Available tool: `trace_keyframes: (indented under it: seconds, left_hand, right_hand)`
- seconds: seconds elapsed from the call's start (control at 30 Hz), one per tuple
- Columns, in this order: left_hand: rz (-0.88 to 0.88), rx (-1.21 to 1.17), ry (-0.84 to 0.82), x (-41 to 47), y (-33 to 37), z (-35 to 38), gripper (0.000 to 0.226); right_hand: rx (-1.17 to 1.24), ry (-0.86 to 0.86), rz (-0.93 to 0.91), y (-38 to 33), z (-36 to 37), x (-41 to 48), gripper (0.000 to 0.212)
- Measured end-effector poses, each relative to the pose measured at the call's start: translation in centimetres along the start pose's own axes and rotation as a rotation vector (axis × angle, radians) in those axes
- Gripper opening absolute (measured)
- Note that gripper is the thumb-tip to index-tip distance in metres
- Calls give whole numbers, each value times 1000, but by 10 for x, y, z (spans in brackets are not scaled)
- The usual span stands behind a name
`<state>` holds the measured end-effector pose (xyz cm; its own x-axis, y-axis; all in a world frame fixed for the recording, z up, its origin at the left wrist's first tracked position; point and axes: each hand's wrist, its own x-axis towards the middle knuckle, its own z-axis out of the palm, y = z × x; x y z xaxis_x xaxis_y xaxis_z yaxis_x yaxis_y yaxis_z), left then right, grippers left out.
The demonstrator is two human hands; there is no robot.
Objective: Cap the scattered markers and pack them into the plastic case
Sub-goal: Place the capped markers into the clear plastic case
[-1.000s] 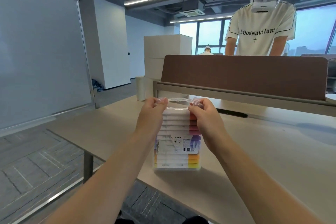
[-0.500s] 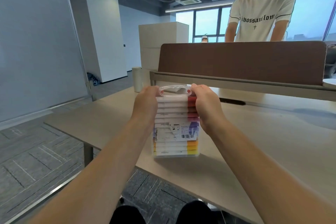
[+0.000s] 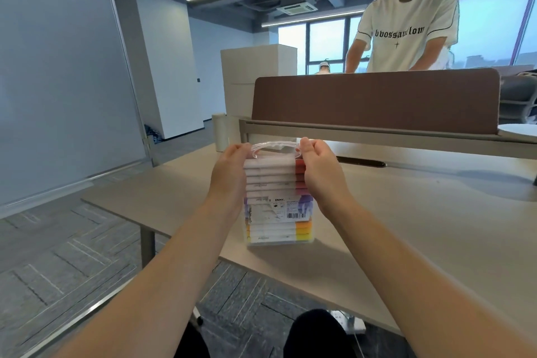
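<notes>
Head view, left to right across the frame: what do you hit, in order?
Large framed whiteboard → left hand → clear plastic case of white-barrelled markers, gripped by both hands → right hand → pale round disc at the right edge.

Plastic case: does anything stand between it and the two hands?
Nothing visible does. The left hand and the right hand hold the plastic case at its upper sides, and it stands upright on the table.
</notes>
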<state>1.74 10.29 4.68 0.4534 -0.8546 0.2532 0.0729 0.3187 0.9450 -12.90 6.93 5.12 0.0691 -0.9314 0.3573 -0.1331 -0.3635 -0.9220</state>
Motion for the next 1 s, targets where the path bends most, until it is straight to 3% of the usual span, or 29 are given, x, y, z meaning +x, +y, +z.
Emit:
trace_keyframes:
  seconds: [0.27, 0.37, 0.47, 0.57, 0.73, 0.83, 1.0]
  left_hand:
    - [4, 232, -22, -34, 18, -50, 39]
    - [-21, 303, -16, -49, 28, -96, 49]
    - [-65, 306, 117, -56, 40, -156, 60]
    - [-51, 218, 289, -65, 55, -211, 48]
    - [-15, 65, 438, -69, 77, -289, 38]
    - [2, -6, 551, -69, 88, -328, 45]
    - [-39, 1, 494, -72, 91, -369, 39]
  right_hand:
    - [-29, -1, -15, -20, 22, -33, 38]
    - [135, -27, 60, -31, 50, -40, 38]
    - [366, -71, 140, -52, 84, -44, 36]
    - [577, -207, 186, -75, 133, -47, 31]
    - [703, -253, 282, -111, 222, -58, 37]
    - [777, -276, 338, -125, 269, -63, 38]
    - [968, -306, 482, -126, 331, -57, 43]
